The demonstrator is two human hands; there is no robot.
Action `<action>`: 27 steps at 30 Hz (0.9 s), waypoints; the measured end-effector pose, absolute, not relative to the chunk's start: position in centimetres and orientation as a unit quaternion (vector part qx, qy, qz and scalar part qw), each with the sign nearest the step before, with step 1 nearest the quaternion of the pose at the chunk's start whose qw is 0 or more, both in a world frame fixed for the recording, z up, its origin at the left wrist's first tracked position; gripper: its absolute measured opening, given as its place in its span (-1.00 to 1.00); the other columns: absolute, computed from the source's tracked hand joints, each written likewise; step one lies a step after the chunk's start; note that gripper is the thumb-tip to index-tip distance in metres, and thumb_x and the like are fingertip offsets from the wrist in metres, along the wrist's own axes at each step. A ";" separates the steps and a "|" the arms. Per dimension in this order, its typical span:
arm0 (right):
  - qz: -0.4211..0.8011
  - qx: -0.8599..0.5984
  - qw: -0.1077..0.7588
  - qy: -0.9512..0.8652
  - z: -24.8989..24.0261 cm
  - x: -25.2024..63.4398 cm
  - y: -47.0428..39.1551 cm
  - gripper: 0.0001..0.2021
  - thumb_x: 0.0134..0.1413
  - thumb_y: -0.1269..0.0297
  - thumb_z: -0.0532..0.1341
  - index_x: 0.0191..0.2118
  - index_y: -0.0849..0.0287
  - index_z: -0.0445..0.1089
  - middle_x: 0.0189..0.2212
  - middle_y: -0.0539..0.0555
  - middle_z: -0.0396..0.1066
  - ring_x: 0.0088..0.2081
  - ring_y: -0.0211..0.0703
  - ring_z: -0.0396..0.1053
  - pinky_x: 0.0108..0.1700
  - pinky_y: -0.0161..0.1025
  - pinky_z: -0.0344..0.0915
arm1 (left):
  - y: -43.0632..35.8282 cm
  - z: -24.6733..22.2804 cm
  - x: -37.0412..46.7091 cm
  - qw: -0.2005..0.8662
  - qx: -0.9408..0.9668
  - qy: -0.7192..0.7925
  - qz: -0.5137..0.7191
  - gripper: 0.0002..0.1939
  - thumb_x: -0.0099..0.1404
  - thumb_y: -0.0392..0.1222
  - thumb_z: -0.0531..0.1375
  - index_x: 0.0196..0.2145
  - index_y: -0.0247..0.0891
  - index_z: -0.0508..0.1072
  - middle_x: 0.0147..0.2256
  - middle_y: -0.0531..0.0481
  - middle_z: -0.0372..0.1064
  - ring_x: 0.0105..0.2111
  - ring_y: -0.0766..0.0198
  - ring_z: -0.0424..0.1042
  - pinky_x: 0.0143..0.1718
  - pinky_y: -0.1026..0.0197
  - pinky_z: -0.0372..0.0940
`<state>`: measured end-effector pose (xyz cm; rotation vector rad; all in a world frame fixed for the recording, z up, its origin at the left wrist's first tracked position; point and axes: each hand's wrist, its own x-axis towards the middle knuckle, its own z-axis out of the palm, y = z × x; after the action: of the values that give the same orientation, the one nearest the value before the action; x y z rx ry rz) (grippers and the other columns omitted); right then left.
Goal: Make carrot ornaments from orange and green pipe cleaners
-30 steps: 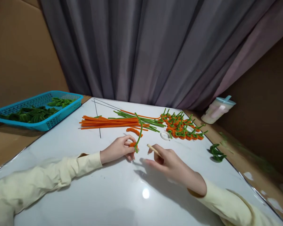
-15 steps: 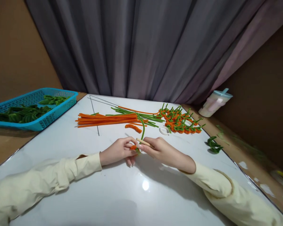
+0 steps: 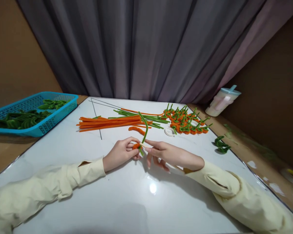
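Note:
My left hand (image 3: 117, 155) pinches a small orange pipe-cleaner piece (image 3: 136, 146) between thumb and fingers. A green pipe cleaner (image 3: 145, 125) runs through it, its long end curving up and a short end pointing down. Against this piece lies the pale tip of a thin wooden stick (image 3: 143, 145). My right hand (image 3: 169, 155) has that stick between thumb and forefinger, its other fingers loosely spread below; most of the stick is hidden. Just behind the hands lies a loose orange coil (image 3: 136, 130).
Orange pipe cleaners (image 3: 107, 123) and green ones (image 3: 129, 113) lie across the white table (image 3: 112, 201). Finished-looking orange pieces with green stems (image 3: 185, 120) cluster at back right, beside a white ring (image 3: 169, 131). A blue basket (image 3: 39, 130) holds green leaves; a lidded cup (image 3: 222, 102) stands right.
The fingers of my right hand have loosened and spread, and the wooden stick is now mostly hidden. My left hand has turned slightly, showing more of the orange piece.

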<state>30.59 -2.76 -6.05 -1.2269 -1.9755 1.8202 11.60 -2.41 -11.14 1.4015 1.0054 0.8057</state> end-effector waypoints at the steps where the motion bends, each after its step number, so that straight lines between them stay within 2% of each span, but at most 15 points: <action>1: 0.625 -0.407 0.101 -0.658 -6.3 30.2 -3.0 -0.59 0.24 0.17 -0.05 0.15 0.21 0.05 -0.49 -0.03 0.36 -0.73 -0.44 0.10 -0.73 -0.46 0.11 | -2.4 -11.2 11.6 0.578 0.600 0.434 0.342 -0.74 0.10 -0.22 0.22 -0.24 -0.31 0.30 -0.49 0.04 0.43 -0.46 0.28 0.47 -0.38 0.25 0.38; 4: 0.639 -0.421 0.117 -0.633 -6.8 29.3 -3.3 -0.70 0.26 0.22 -0.08 -0.06 0.27 0.25 -0.59 -0.07 0.31 -0.76 -0.45 0.07 -0.76 -0.48 0.08 | -2.4 -11.2 11.5 0.579 0.597 0.437 0.343 -0.75 0.09 -0.22 0.23 -0.26 -0.31 0.30 -0.48 0.03 0.44 -0.44 0.27 0.47 -0.36 0.24 0.38; 7: 0.662 -0.429 0.144 -0.597 -7.3 29.0 -3.4 -0.75 0.25 0.29 -0.09 -0.17 0.30 0.26 -0.60 -0.05 0.32 -0.77 -0.45 0.06 -0.80 -0.48 0.05 | -2.3 -11.1 11.5 0.585 0.590 0.436 0.345 -0.79 0.09 -0.24 0.23 -0.31 -0.31 0.31 -0.51 0.03 0.45 -0.45 0.28 0.48 -0.37 0.25 0.38; 11: 0.738 -0.376 0.180 -0.531 -8.2 29.1 -3.2 -0.77 0.22 0.34 -0.09 -0.12 0.30 0.23 -0.53 0.02 0.40 -0.79 -0.43 0.03 -0.84 -0.47 -0.03 | -2.4 -10.7 11.7 0.595 0.573 0.453 0.336 -0.84 0.08 -0.29 0.23 -0.37 -0.32 0.30 -0.59 0.07 0.43 -0.52 0.30 0.46 -0.42 0.29 0.35; 15: 0.766 -0.368 0.183 -0.495 -8.4 29.1 -3.2 -0.73 0.21 0.35 -0.07 -0.03 0.31 0.20 -0.53 0.04 0.43 -0.81 -0.45 0.01 -0.86 -0.47 -0.07 | -2.4 -10.6 11.7 0.605 0.562 0.457 0.331 -0.84 0.09 -0.30 0.23 -0.37 -0.33 0.30 -0.56 0.04 0.45 -0.52 0.32 0.47 -0.43 0.31 0.34; 22: 0.721 -0.395 0.172 -0.543 -7.6 29.0 -4.1 -0.68 0.23 0.21 -0.05 -0.02 0.28 0.23 -0.51 0.01 0.42 -0.82 -0.49 -0.03 -0.87 -0.48 -0.13 | -2.5 -10.8 11.6 0.618 0.556 0.451 0.325 -0.80 0.05 -0.25 0.27 -0.40 -0.33 0.31 -0.58 0.04 0.44 -0.54 0.32 0.46 -0.41 0.28 0.36; 27: 0.667 -0.413 0.141 -0.604 -7.3 29.1 -4.2 -0.69 0.23 0.29 -0.08 -0.01 0.27 0.23 -0.57 -0.03 0.38 -0.83 -0.49 -0.03 -0.86 -0.50 -0.16 | -2.5 -10.7 11.4 0.655 0.540 0.428 0.312 -0.75 0.04 -0.20 0.29 -0.37 -0.34 0.31 -0.57 0.00 0.45 -0.52 0.24 0.49 -0.40 0.24 0.38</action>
<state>29.12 -4.21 -7.30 -1.1928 -1.7426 1.9258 11.39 -2.52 -10.68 1.2235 0.9696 0.7077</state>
